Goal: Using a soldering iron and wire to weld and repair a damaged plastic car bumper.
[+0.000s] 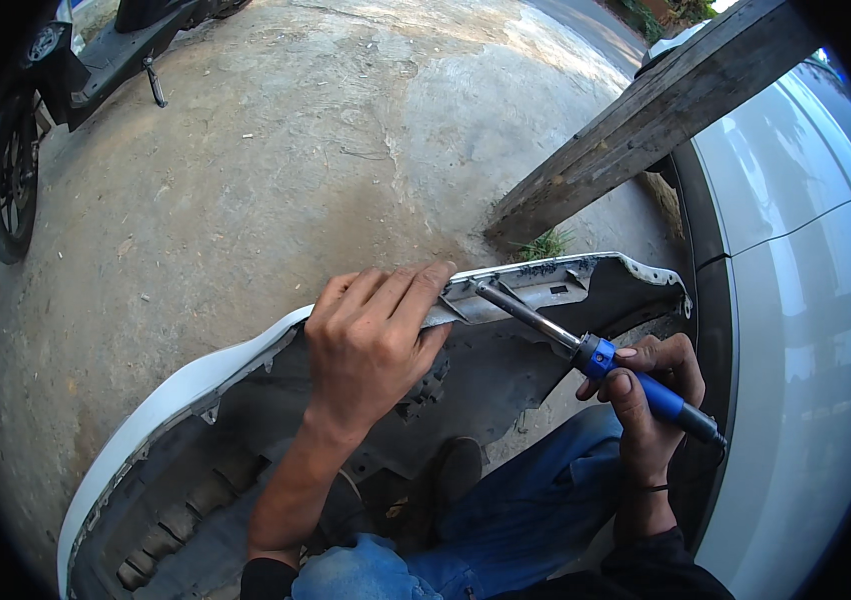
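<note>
A car bumper (201, 372), white on its outer face and dark inside, lies curved across the space before me. My left hand (366, 335) is closed over its upper edge, fingers on the far side and thumb inside. In my right hand (646, 425) is a soldering iron (659, 396) with a blue handle and a metal barrel. The iron slants up to the left, its tip beside the bumper's light inner flange (546, 292), just right of my left hand. Whether the tip touches the flange I cannot tell. Dark rough marks (538, 268) show along that edge.
Beyond the bumper a wooden post (636, 135) leans up to the right, with a grass tuft (546, 244) at its foot. A white car (796, 300) stands close on the right. A motorbike (91, 80) is parked at far left on the concrete ground (246, 190). My jeans-clad legs (536, 490) are below.
</note>
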`<action>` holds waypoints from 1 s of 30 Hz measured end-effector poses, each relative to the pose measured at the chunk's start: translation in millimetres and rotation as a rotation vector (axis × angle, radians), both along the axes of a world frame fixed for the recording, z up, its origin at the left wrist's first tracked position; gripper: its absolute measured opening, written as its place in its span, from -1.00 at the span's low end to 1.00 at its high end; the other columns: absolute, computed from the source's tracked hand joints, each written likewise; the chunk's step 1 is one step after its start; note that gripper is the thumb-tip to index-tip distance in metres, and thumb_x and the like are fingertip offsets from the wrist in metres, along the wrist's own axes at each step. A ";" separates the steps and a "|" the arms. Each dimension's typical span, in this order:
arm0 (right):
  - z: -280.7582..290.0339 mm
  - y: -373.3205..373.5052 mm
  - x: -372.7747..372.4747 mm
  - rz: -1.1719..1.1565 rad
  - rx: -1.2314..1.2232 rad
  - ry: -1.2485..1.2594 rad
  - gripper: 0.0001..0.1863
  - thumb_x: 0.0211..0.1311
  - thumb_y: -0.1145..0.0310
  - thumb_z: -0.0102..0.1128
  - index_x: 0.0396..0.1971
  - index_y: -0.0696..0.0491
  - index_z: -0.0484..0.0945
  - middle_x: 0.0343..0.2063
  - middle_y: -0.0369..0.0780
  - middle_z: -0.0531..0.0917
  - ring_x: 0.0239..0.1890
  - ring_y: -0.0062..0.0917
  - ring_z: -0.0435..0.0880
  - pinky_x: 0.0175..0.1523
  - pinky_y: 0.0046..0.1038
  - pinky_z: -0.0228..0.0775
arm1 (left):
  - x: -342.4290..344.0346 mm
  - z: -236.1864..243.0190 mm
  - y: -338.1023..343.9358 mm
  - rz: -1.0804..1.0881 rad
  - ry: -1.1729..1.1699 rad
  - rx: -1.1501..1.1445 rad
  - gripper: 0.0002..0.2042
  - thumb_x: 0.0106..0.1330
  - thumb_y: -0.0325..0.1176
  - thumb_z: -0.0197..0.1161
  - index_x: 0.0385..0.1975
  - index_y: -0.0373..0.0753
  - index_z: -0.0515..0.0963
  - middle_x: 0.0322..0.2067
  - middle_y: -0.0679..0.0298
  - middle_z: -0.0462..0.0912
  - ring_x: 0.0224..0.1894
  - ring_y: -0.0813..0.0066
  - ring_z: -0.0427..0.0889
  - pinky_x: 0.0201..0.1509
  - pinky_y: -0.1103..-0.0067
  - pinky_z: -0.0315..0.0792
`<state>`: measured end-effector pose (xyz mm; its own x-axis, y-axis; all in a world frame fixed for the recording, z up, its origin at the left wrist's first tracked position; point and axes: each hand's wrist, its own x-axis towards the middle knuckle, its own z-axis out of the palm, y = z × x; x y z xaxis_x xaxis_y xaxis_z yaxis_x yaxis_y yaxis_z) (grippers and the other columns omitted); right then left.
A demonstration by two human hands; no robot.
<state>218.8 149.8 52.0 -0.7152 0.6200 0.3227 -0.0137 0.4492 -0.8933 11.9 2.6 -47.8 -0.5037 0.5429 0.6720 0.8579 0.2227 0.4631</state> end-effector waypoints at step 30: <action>1.7 0.0 0.3 0.005 -0.033 0.014 -0.69 0.29 0.41 0.56 -0.23 0.23 0.56 -0.37 -0.13 0.64 -0.37 -0.37 0.82 -0.27 -0.31 0.82 | -0.1 0.2 -0.2 0.002 0.012 0.007 -0.50 -0.09 -0.43 0.60 -0.02 -0.13 0.77 -0.18 0.27 0.84 -0.16 0.29 0.79 -0.01 0.38 0.56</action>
